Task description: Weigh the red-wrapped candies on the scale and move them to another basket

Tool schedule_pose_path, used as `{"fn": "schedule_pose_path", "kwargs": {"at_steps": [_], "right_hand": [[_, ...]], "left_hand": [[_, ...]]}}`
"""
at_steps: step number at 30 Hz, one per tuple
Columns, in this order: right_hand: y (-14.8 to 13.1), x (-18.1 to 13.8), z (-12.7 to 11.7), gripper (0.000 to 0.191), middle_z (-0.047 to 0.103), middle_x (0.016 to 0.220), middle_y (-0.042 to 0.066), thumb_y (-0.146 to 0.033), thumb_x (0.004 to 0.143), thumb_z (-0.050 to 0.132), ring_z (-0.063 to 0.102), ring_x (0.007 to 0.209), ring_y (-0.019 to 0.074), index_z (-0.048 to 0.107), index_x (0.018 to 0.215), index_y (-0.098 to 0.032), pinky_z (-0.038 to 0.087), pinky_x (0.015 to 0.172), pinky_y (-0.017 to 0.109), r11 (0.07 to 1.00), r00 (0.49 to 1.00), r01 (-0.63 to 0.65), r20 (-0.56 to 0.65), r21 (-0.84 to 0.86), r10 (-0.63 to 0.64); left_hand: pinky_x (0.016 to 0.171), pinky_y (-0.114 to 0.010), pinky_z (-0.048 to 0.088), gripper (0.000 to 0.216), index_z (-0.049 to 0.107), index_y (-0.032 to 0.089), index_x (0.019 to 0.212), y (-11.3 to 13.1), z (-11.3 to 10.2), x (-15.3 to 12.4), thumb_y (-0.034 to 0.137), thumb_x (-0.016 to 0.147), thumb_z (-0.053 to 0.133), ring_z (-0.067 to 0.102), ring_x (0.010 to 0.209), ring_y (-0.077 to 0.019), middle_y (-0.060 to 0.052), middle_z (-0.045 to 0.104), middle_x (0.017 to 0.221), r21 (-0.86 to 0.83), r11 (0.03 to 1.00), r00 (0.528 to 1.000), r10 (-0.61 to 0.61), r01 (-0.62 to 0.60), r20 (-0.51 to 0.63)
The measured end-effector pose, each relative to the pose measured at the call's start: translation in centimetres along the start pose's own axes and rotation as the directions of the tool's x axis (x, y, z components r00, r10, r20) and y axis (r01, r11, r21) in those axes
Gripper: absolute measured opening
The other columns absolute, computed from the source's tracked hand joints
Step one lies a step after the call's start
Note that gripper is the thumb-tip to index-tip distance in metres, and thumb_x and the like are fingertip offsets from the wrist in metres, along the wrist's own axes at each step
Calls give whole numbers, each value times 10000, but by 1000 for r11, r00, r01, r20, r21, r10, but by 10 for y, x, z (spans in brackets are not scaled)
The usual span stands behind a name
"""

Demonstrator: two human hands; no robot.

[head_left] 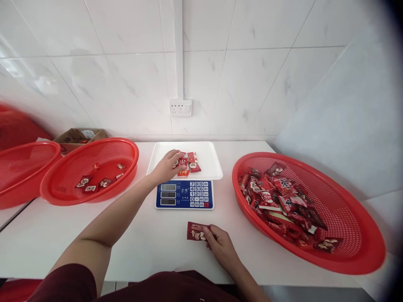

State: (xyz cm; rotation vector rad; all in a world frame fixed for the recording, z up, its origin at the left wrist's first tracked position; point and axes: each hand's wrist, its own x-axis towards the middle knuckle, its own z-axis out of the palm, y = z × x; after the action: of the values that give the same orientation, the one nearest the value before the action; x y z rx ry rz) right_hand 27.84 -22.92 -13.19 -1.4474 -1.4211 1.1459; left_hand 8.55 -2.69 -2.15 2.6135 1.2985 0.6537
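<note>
We pinch a dark red sachet [195, 231] in our right hand [219, 244]. Ahead-left of it, our left hand [165, 167] is at small packets [194, 166] on a scale tray [208, 156]; its grip we cannot tell. Right of both sits a perforated basket [352, 218].

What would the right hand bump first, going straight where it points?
Probably the front of the blue scale. The right hand, holding a red packet, points forward-left toward it. Its height is unclear, so it might pass above.
</note>
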Motion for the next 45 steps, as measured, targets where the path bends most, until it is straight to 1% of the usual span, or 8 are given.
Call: {"fn": "schedule_pose_path", "kwargs": {"at_steps": [6, 17, 23, 29, 31, 34, 38, 45], "right_hand": [[1, 2, 2, 376, 472, 509, -26, -526, 779, 462, 495, 474, 191, 394, 536, -248, 393, 468, 314, 999, 999, 36, -14, 10, -36], [6, 2, 2, 371, 500, 507, -22, -528, 777, 471, 505, 483, 195, 420, 535, -251, 393, 478, 321, 999, 999, 41, -20, 9, -40], [3, 2, 1, 391, 500, 506, -22, -569, 774, 456, 506, 484, 189, 434, 549, -249, 395, 483, 313, 995, 999, -27, -17, 101, 29], [-16, 2, -5, 439, 518, 499, -12, -620, 762, 442, 484, 476, 169, 498, 567, -230, 402, 489, 300, 966, 995, -87, -18, 242, 94], [-23, 2, -6, 440, 518, 496, -10, -621, 750, 460, 482, 479, 168, 507, 563, -225, 403, 489, 299, 965, 996, -86, 1, 247, 89], [-28, 2, -4, 417, 506, 495, -15, -621, 727, 484, 480, 471, 170, 516, 569, -236, 398, 471, 299, 970, 996, -80, 59, 229, 68], [-31, 3, -3, 410, 481, 481, -20, -612, 762, 426, 463, 438, 171, 502, 582, -252, 386, 441, 300, 979, 993, -62, 114, 192, 40], [-73, -14, -60, 381, 512, 539, 5, -456, 857, 373, 488, 497, 159, 481, 583, -215, 377, 476, 271, 942, 977, 172, -70, -287, -200]], "left_hand": [[1080, -540, 118, 624, 355, 274, 1346, 20, 13, 18, 593, 814, 424, 62, 1367, -334, -68, 199, 1490, 62, 988, 963, 124, -143, 239], [1058, -449, 231, 436, 493, 219, 1224, 10, 16, 44, 466, 873, 413, 322, 1281, -268, -91, 443, 1338, 76, 977, 960, 178, -198, 218], [1076, -415, 245, 450, 407, 203, 1298, 51, -7, -11, 424, 908, 363, 285, 1316, -222, -91, 385, 1395, -198, 958, 959, 237, -205, 154], [977, -380, 380, 496, 404, 250, 1309, 85, 0, -95, 435, 856, 483, 468, 1180, -226, -71, 502, 1309, -514, 855, 871, 205, 62, 446], [893, -375, 432, 484, 447, 245, 1262, 90, 15, -112, 428, 823, 536, 551, 1042, -216, -66, 595, 1172, -568, 780, 878, 50, 264, 476], [736, -330, 480, 370, 519, 204, 1101, 95, 35, -125, 416, 800, 560, 591, 785, -160, -33, 644, 897, -747, 429, 850, -109, 508, 516], [618, -284, 457, 312, 537, 196, 931, 100, 45, -127, 394, 723, 660, 558, 628, -131, -11, 600, 744, -843, 9, 840, -95, 538, 535], [754, -332, 461, 323, 495, 280, 1112, 97, 40, -128, 427, 826, 519, 585, 728, -174, 1, 609, 763, -819, 153, 833, -77, 554, 549]]}}
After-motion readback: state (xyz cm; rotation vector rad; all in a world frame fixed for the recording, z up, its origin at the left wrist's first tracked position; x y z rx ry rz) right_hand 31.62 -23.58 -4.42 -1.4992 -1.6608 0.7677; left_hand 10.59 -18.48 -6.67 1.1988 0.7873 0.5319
